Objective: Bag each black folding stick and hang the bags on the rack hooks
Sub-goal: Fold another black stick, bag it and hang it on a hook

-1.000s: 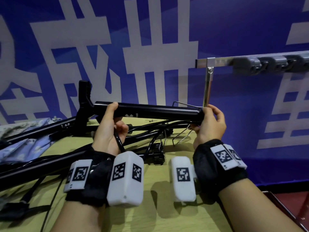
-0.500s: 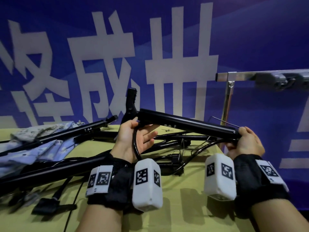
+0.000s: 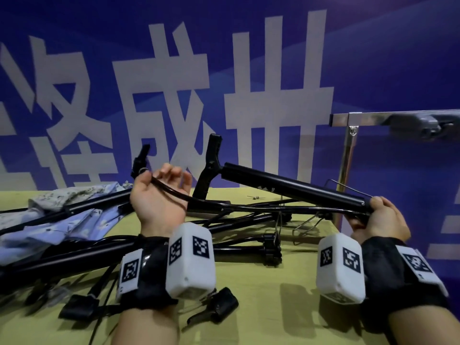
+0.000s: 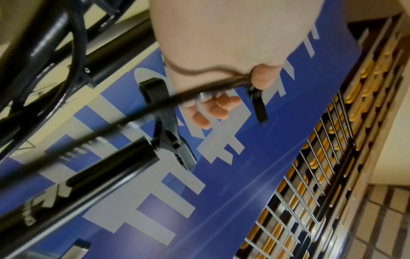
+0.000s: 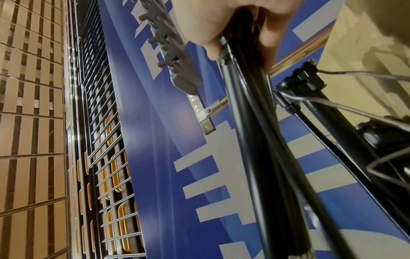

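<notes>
Right hand [image 3: 378, 220] grips the near end of one black folding stick [image 3: 293, 188], fingers wrapped round the tube; right wrist view confirms the wrap. Left hand [image 3: 159, 195] is palm-up, a thin black cord [image 3: 174, 192] running across the palm and pinched under the thumb; the other fingers curl loosely. The cord's far end carries a small black clip piece just above the left hand. The stick slopes up from the right hand toward the left, its handle [image 3: 211, 160] sticking up just right of the left fingers.

Progress, as I read it: early. No stick bagged, nothing hung. The rack [image 3: 361, 119], above and behind the right hand, shows grey hooks [image 3: 423, 125] with no bag on them in the visible part. More black sticks [image 3: 74, 255] lie in a tangle on the table [image 3: 261, 307] under and left of the left hand. Patterned blue fabric [image 3: 62, 220], probably the bags, lies flat to the far left of the left hand, under some sticks.

Left to do: collapse the held stick, bag it, hang it, repeat for the pile. Exact stick count unclear.
</notes>
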Tool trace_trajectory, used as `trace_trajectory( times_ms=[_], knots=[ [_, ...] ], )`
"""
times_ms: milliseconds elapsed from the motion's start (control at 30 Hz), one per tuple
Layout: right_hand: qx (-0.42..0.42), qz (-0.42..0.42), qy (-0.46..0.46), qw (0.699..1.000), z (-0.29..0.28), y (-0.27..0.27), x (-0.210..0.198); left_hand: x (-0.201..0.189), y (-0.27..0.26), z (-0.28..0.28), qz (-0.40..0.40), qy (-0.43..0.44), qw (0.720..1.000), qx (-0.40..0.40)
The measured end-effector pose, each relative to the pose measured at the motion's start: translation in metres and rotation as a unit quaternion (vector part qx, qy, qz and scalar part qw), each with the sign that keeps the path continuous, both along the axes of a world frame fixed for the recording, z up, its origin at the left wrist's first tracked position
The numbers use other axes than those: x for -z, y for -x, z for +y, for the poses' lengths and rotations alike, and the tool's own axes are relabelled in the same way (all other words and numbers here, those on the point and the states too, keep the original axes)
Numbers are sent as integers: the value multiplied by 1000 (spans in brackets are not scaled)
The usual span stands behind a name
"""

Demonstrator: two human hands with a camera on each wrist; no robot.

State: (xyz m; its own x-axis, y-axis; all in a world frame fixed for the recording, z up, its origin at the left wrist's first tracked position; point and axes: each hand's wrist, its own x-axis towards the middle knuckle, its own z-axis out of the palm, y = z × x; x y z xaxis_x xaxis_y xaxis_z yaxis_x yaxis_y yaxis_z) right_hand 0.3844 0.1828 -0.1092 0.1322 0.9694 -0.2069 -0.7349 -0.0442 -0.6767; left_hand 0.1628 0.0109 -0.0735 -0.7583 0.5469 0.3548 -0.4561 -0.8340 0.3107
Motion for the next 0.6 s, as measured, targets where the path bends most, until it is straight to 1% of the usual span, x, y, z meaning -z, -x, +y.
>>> trace_trajectory(
  times_ms=[67, 100, 167, 233, 267, 300, 367, 433, 533, 600],
  knots=[
    [-15, -3, -3, 1000, -1, 1, -1, 2, 4, 1, -26, -10, 1000, -14],
    [-19, -6, -4, 1000, -1, 1, -1, 3, 4, 2, -23, 2, 1000, -20],
    [-22, -15, -1, 1000, -2, 0, -2, 3, 5, 3, 13, 42, 998, -36],
    [-22, -28, -1, 999, -1, -1, -3, 6, 7, 6, 54, 105, 990, -82],
    [-25, -36, -2, 999, -1, -1, -3, 7, 7, 8, 85, 157, 976, -125],
    [-27, -38, -4, 999, -1, -1, -3, 10, 8, 12, 119, 209, 956, -170],
    [-30, -48, -13, 998, -2, 0, -4, 14, 6, 19, 166, 302, 912, -220],
    [-34, -53, -21, 998, -2, 1, -4, 16, 1, 23, 186, 369, 884, -218],
    [-33, -27, -47, 998, 1, -2, -2, 16, -9, 22, 213, 402, 871, -183],
    [-31, 5, -64, 997, 5, -3, -3, 16, -12, 22, 234, 419, 857, -187]
  ],
)
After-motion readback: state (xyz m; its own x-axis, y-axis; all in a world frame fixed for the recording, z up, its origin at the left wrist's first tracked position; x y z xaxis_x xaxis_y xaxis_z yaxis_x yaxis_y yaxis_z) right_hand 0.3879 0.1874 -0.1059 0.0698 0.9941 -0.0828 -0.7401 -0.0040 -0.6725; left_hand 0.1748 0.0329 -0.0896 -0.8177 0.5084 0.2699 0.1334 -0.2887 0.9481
